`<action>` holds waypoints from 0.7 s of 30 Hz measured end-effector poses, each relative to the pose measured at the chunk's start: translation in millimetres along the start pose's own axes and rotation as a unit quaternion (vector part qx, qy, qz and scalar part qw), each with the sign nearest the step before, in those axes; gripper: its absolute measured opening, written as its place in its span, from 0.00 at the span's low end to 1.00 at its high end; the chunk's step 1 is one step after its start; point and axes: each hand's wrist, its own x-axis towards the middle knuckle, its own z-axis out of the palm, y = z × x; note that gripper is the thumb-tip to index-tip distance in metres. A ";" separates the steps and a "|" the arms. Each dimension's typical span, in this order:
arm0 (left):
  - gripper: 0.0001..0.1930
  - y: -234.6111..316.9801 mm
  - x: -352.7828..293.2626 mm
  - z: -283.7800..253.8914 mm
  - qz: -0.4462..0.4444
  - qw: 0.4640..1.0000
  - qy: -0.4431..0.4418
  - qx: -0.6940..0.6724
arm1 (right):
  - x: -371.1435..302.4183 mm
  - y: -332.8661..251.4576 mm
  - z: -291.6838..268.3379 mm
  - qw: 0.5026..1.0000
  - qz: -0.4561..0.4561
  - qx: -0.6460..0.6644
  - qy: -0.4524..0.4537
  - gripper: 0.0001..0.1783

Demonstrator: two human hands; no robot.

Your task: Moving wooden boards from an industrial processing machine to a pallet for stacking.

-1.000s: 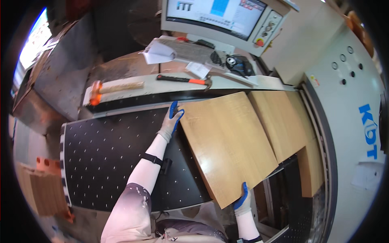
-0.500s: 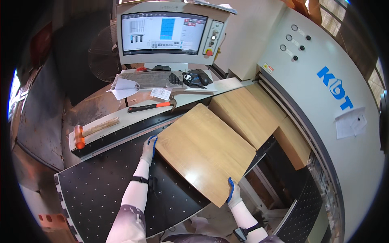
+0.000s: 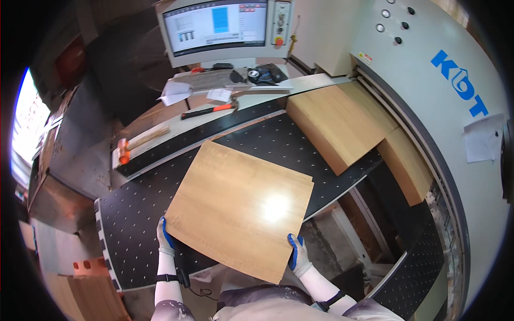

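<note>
A flat wood-grain panel point(image 3: 230, 198) is held tilted in front of me, over the black worktable and its near edge. My left hand point(image 3: 165, 236), in a white glove with blue on the palm side, is closed on the panel's left edge. My right hand point(image 3: 300, 253), gloved the same way, grips the right edge near the near corner. A small step at the panel's right corner hints at a second sheet beneath; I cannot tell for sure. Bright light glares off the panel's right half.
A stack of wood-grain boards point(image 3: 342, 125) stands at the back right, beside another stack point(image 3: 408, 166) along the machine. The black table point(image 3: 131, 230) is dotted with small studs. A claw hammer point(image 3: 210, 111) and an orange-headed mallet point(image 3: 124, 151) lie on the rear ledge, below a monitor point(image 3: 217, 27).
The panel has come toward me and left, away from the board stack, and has turned somewhat. Both hands moved with it, keeping their hold. The whole view has shifted too.
</note>
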 end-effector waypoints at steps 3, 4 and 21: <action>0.27 2.6 -60.9 -20.2 0.014 0.992 0.124 -0.009 | -7.1 27.9 1.9 1.000 0.027 0.000 -0.010 0.27; 0.20 0.2 -72.3 -20.2 0.017 0.988 0.143 -0.052 | -3.2 38.8 -14.5 0.990 0.110 0.080 -0.040 0.29; 0.25 169.5 -238.1 -233.4 0.130 0.934 0.238 0.233 | -171.9 234.2 157.8 0.981 0.142 -0.044 -0.121 0.34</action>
